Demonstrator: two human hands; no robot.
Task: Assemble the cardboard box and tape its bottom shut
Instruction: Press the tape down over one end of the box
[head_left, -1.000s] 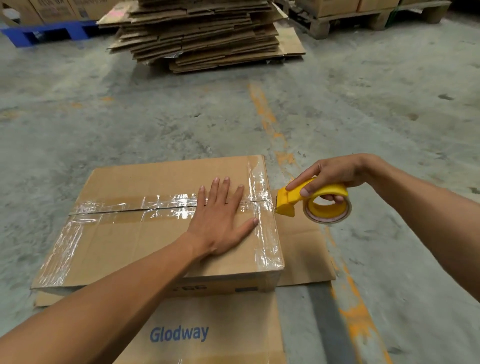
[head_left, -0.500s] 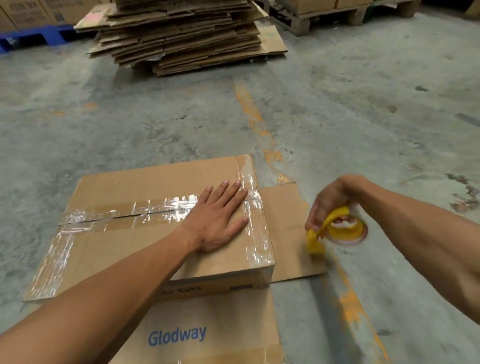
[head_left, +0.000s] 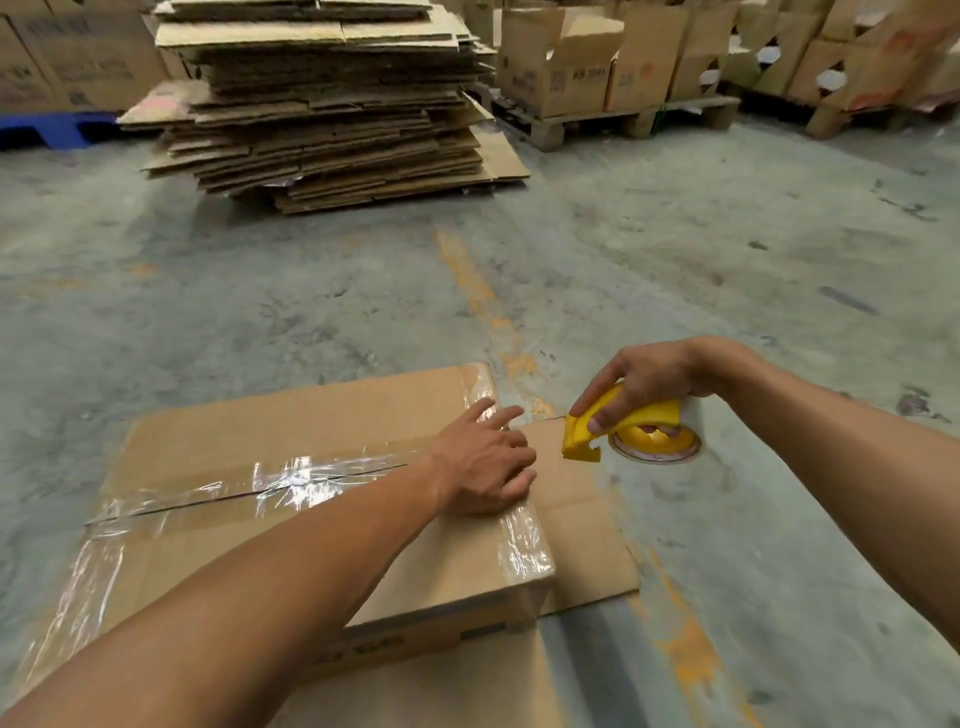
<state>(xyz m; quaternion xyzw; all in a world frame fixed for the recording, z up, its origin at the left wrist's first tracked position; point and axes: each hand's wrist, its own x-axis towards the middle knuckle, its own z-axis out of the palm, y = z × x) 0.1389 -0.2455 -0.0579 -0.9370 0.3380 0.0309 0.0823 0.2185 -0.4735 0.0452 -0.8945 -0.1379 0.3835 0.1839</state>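
Brown cardboard box (head_left: 322, 467) bottom-up on concrete floor (head_left: 727, 260), taped seam running left-right; left hand (head_left: 485, 465) flat, fingers relaxed at its right edge, right hand (head_left: 644, 384) clamped on yellow plastic tape dispenser (head_left: 623, 428) just right, off box.

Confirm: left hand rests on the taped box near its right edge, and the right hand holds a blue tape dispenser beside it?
Not quite. The dispenser is yellow, not blue, as the head view shows. The rest holds: the left hand rests on the taped box near its right edge, and the right hand holds the dispenser beside it.
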